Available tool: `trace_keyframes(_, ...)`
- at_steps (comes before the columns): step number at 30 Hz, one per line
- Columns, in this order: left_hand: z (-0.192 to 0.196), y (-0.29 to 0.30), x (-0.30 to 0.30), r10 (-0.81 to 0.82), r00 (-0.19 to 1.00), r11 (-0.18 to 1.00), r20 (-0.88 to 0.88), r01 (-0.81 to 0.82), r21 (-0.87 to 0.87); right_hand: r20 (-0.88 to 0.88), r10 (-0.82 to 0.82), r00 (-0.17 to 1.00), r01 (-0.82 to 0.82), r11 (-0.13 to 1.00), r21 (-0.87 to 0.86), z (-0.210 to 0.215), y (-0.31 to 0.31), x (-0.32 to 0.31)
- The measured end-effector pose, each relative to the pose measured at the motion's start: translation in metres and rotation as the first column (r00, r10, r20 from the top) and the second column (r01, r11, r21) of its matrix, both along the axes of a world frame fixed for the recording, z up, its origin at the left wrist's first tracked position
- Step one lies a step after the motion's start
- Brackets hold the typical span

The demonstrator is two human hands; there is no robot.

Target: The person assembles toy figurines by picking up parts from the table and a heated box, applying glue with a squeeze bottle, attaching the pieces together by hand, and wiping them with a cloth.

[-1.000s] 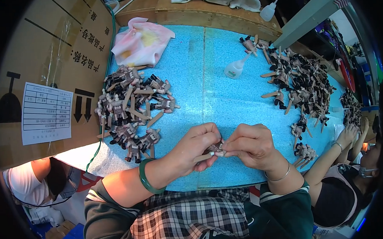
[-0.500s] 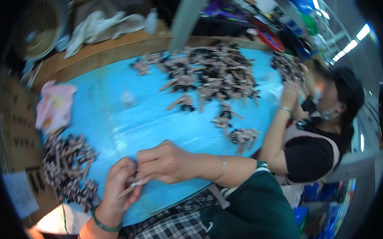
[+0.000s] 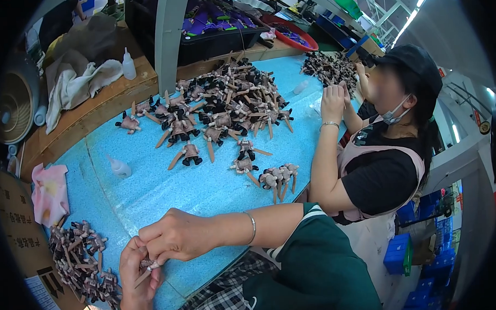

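Observation:
My left hand (image 3: 133, 276) is closed around a small toy figurine (image 3: 147, 264) with a flat brown blade-like piece, low at the table's near edge. From the right, my right hand (image 3: 173, 234) pinches the same figurine, fingertips against those of the left. The fingers cover most of its body. Left of my hands lies a heap of similar figurines (image 3: 79, 259) in pinkish grey and black. A larger pile (image 3: 235, 101) spreads over the far middle of the table, and a few figurines (image 3: 279, 177) lie side by side nearer my right forearm.
A white squeeze bottle (image 3: 119, 167) and a pink cloth (image 3: 50, 194) are on the blue tabletop (image 3: 167, 190). A cardboard box (image 3: 18, 228) borders the left side. Behind the table rises a grey post (image 3: 171, 43). A co-worker (image 3: 389, 133) sits at the right, hands raised near another pile.
The view has turned, so the table and piles appear farther left and sharper. Both my hands remain together on the figurine. The co-worker's hands appear raised off the table.

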State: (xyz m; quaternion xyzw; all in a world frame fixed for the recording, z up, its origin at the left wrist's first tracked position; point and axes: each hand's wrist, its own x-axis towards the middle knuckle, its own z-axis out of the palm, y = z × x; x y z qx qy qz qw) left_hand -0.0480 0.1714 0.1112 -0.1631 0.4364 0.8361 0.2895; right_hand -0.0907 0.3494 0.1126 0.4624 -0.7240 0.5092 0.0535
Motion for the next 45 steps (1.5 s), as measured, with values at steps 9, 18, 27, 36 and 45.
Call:
trace_keyframes(9, 0.001, -0.0005, 0.0, 0.001, 1.0, 1.0, -0.006, -0.001, -0.01, 0.011, 0.009, 1.0, -0.009, 1.0, -0.002, 0.0005, -0.001, 0.0009)
trace_keyframes(18, 0.0013, -0.0003, -0.0006, -0.001, 1.0, 1.0, -0.025, 0.0, -0.021, -0.004, 0.008, 1.0, -0.008, 1.0, 0.004, 0.0003, -0.0009, 0.0001)
trace_keyframes(27, 0.0009, -0.0004, 0.0001, -0.006, 0.999, 1.0, -0.034, 0.005, -0.029, 0.002, 0.008, 1.0, -0.008, 1.0, 0.013, 0.0023, -0.0003, 0.0009)
trace_keyframes(36, 0.0015, 0.0001, -0.0011, 0.015, 1.0, 0.999, -0.008, -0.015, -0.03, 0.015, 0.022, 1.0, -0.022, 1.0, 0.004, 0.0032, -0.0004, 0.0001)
trace_keyframes(45, 0.0013, 0.0003, 0.0, 0.009, 1.0, 0.999, -0.02, -0.01, -0.037, 0.01, 0.021, 1.0, -0.021, 1.0, -0.009, 0.0009, -0.001, 0.001)
